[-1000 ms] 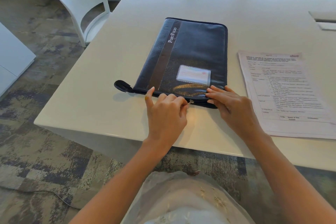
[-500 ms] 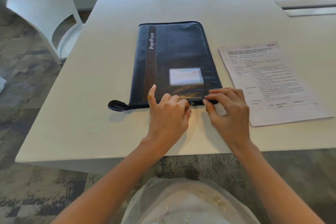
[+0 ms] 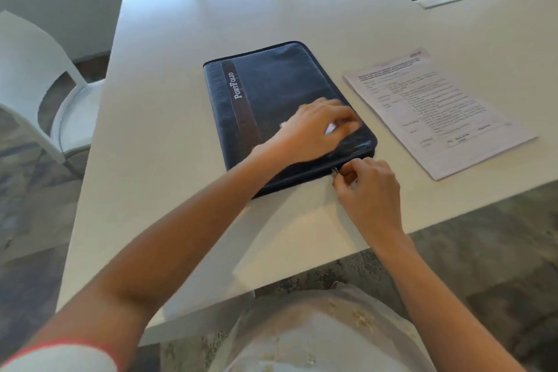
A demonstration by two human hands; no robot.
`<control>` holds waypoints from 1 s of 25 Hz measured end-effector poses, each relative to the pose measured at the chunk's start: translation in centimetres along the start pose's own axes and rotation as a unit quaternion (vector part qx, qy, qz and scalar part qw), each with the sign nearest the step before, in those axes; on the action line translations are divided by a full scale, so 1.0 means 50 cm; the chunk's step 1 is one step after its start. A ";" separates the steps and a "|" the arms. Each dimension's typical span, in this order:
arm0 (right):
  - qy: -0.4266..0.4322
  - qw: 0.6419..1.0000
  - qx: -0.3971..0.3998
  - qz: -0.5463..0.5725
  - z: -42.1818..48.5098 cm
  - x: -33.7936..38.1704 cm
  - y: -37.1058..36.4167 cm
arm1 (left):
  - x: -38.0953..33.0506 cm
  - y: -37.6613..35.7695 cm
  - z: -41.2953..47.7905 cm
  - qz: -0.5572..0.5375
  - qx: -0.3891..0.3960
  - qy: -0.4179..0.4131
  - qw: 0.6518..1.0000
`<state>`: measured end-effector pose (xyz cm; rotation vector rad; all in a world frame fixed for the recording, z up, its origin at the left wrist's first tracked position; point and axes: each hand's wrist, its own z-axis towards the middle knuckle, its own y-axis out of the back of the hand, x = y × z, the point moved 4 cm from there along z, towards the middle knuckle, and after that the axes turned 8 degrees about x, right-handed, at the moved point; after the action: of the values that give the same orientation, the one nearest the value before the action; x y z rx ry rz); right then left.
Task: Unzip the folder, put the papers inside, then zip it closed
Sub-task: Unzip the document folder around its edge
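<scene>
Hands have been swapped on the folder (image 3: 280, 106) since a second ago: the zipper pull (image 3: 334, 170), then pinched by the left hand (image 3: 314, 130), is now pinched between thumb and forefinger of the right hand (image 3: 367, 187), the other fingers curled in. The left hand has been moved up onto the cover and is laid flat near the 4 o'clock corner, fingers spread and blurred, nothing gripped, apparently used as a hold-down. The pull is seen on the near edge of the folder, just short of the rounded corner at about 5 o'clock, touching the right fingertips. The folder is lying flat on the white table (image 3: 169, 106), spine with the "PortFolio" strip toward 9 o'clock, and looks mostly closed; whether any of the near edge is already unzipped cannot be told because the forearm covers it. The papers (image 3: 434, 109) are stacked at 3 o'clock of the folder, just beside it, not touched. Judgement: the unzip step is underway, with the pull about to be run round the corner and up the 3 o'clock side; insertion of the papers and re-zipping are not yet started. A white chair (image 3: 36, 75) is seen at 9 o'clock, well apart.
</scene>
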<state>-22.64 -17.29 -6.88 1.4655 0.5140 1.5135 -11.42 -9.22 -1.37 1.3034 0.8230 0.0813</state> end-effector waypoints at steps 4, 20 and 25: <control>-0.013 0.999 -0.025 0.025 -0.008 0.003 -0.005 | 0.000 -0.060 0.104 0.038 0.069 -0.101 0.992; -0.040 0.994 -0.101 0.027 0.003 -0.028 0.047 | 0.008 -0.074 0.133 -0.128 0.007 -0.208 0.970; 0.002 0.997 -0.061 0.037 -0.024 0.018 0.008 | 0.002 -0.055 0.145 -0.152 0.013 -0.198 0.968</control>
<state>-23.74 -16.38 -6.29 1.4011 0.3666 1.5784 -8.21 -15.93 -3.59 1.1522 0.6693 -0.4219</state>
